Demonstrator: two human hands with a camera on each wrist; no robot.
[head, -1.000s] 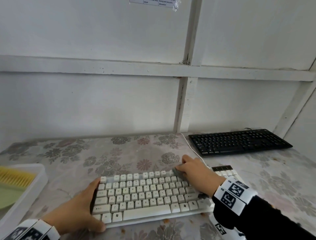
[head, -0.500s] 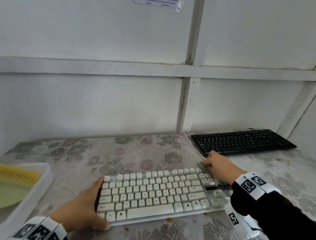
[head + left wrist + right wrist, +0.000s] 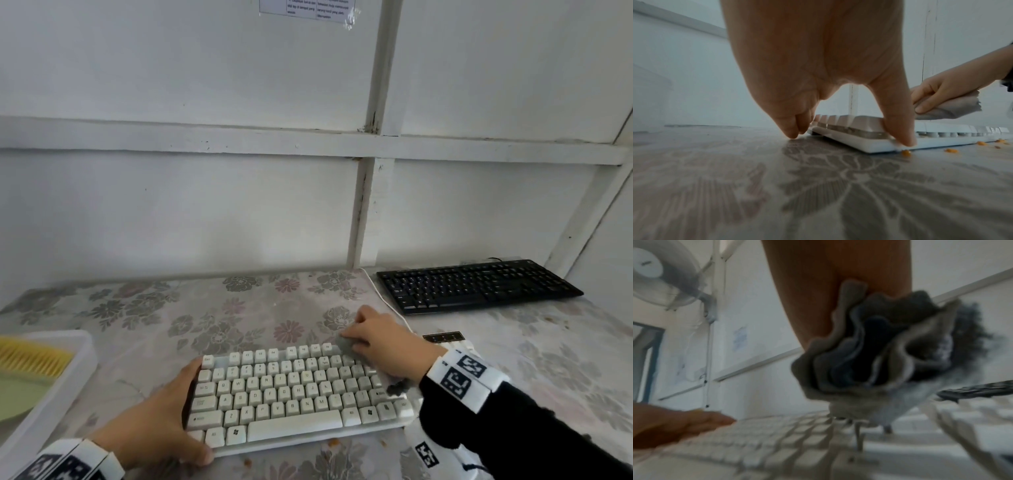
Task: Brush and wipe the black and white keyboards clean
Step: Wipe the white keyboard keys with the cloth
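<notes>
Since half a second ago my right hand point(image 3: 378, 342) has slid back leftward along the top row of the white keyboard point(image 3: 294, 394), from its far end toward the middle; a second ago it sat further left still, so I am stroking back and forth. My fingers are bunched around a grey cloth point(image 3: 945, 110), crumpled and soft with frayed edges, pressing it onto the keys at about 1 o'clock from the board's centre. My left hand point(image 3: 154, 425) is spread wide at the keyboard's 9 o'clock end, thumb point(image 3: 898, 123) on the front corner and fingers point(image 3: 791, 128) down on the table point(image 3: 144, 329), bracing rather than gripping.

I judge I am midway through wiping the white board. The black keyboard point(image 3: 476, 284) lies well apart at 2 o'clock by the wall, untouched for now; whether it has been cleaned I cannot tell. Orange crumbs point(image 3: 906, 152) lie on the table just beside the white board's front edge, so some tidying is left. A yellow brush point(image 3: 32, 359) rests in a white tray point(image 3: 68, 387) at 9 o'clock, out of use.

The white keys are tall, blocky, matte plastic, slightly yellowed; the black board is flatter and low-profile. The table covering is smooth, printed with grey and pink flowers
</notes>
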